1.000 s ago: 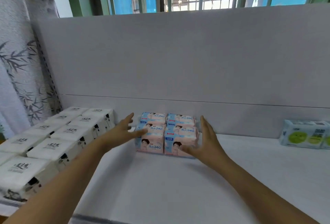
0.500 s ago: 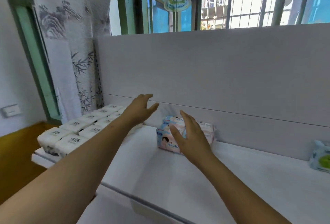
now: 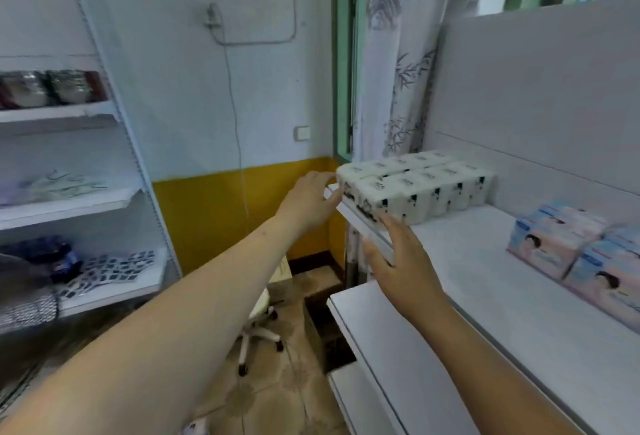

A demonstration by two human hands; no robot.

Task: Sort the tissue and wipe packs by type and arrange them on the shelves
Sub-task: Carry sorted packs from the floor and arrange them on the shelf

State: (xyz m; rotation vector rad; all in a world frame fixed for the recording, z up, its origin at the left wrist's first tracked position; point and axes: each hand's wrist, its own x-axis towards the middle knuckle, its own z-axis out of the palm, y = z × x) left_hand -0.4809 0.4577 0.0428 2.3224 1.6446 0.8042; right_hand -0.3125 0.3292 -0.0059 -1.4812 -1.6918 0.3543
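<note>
Both hands are reaching for the white packs (image 3: 415,187), a block of tissue packs sitting in tight rows at the far left end of the top shelf (image 3: 485,282), at about 12 o'clock in the view. The left hand (image 3: 311,200) is spread open, its fingertips touching the block's near left corner; the right hand (image 3: 403,261) is open too, fingers straight, its tips just at the front face of the block near the shelf edge. Neither is gripping anything. Placed on two sides like this, they are probably squaring the block up or getting ready to slide it, so the type stays together against the back panel (image 3: 536,105).

The pink packs (image 3: 581,254) are lying in a separate group at 3 o'clock on the same shelf, well apart from the white ones, which is keeping the types sorted. Their right side is running out of view, so the count is unclear. Print on all packs is too blurred to read. A side rack (image 3: 76,199) at 9 o'clock is holding goods too smeared to identify, and the lower shelf (image 3: 374,337) is only partly showing
</note>
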